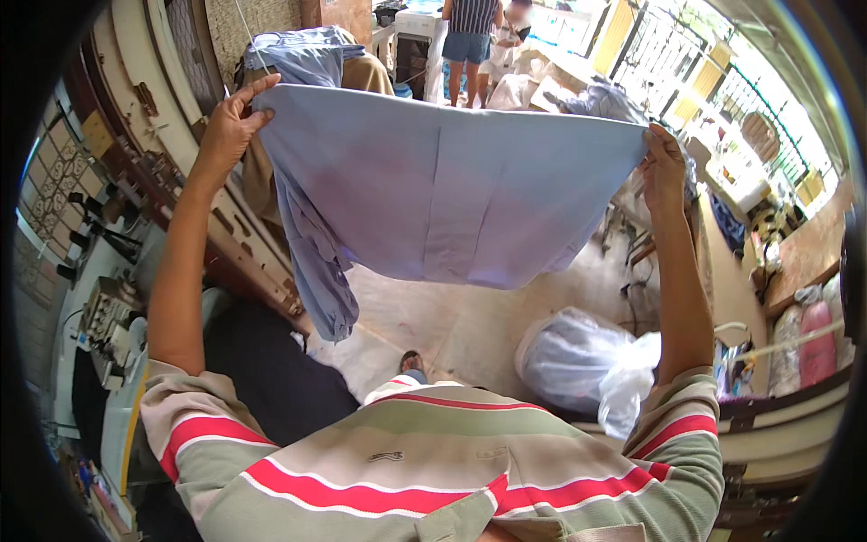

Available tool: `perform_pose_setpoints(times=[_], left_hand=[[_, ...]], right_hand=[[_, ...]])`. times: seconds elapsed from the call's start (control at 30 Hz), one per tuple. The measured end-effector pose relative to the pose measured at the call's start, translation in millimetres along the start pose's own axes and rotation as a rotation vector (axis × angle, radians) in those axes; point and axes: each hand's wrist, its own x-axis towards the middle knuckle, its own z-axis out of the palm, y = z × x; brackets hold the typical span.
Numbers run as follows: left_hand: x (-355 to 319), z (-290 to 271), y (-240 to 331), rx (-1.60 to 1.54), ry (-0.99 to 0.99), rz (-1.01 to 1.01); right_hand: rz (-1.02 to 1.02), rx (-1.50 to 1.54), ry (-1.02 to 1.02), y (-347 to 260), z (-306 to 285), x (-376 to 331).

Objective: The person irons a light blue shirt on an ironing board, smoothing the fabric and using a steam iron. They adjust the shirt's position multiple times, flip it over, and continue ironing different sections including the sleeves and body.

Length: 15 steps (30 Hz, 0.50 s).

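Observation:
A light blue long-sleeved shirt (pixel 379 181) hangs stretched wide between my hands, its upper edge nearly straight. A front placket runs down its middle, and one sleeve (pixel 321 280) dangles loose at the left. My left hand (pixel 233 126) is closed on the upper left corner, thumb and fingers pinching the cloth. At the upper right corner, my right hand (pixel 664 163) grips the fabric with its fingers closed. Both arms are raised and held out in front of me. The shirt does not touch the floor.
Blue cloth lies piled (pixel 302 54) behind the shirt at the far left. A sewing machine (pixel 108 312) is at the left. A tied clear plastic bag (pixel 578 361) sits on the floor at the right. Dark fabric (pixel 271 361) lies near my left side. Two people (pixel 470 41) are in the background.

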Motion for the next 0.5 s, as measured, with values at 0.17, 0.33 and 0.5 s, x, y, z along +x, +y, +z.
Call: perform_pose_setpoints(times=[0.17, 0.33, 0.5], left_hand=[[79.2, -11.5, -31.1, 0.26, 0.014, 0.02], [128.7, -13.6, -42.1, 0.584, 0.116, 0.038], [137.3, 10.1, -36.9, 0.744, 0.211, 0.172]], right_hand=[[-0.091, -0.194, -0.061, 7.0, 46.6, 100.6], [-0.326, -0.697, -0.207, 24.1, 69.0, 204.5], [-0.315, -0.807, -0.285, 52.1, 84.4, 308.1]])
